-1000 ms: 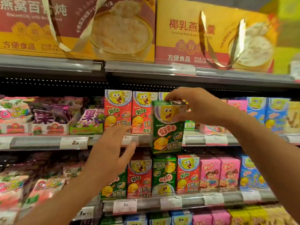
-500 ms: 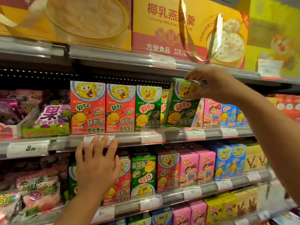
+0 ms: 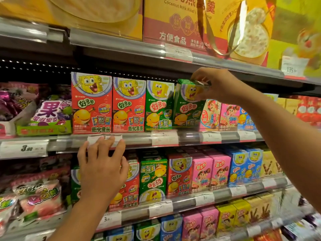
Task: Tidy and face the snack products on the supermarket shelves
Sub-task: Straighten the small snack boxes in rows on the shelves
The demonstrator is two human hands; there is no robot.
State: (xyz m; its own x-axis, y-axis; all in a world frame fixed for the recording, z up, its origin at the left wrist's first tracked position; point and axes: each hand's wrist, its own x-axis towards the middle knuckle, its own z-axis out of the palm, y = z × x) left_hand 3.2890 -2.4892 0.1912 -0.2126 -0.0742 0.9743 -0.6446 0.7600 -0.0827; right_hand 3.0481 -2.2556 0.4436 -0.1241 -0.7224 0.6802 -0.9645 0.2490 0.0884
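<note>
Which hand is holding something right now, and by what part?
The right hand pinches the green snack box by its top edge. The left hand holds nothing.

Right hand (image 3: pixel 214 84) pinches green box (image 3: pixel 188 108) top.

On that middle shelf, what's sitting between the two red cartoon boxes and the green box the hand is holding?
One other green box, standing upright between the red boxes and the tilted green box that the right hand grips by its top, in the head view.
</note>
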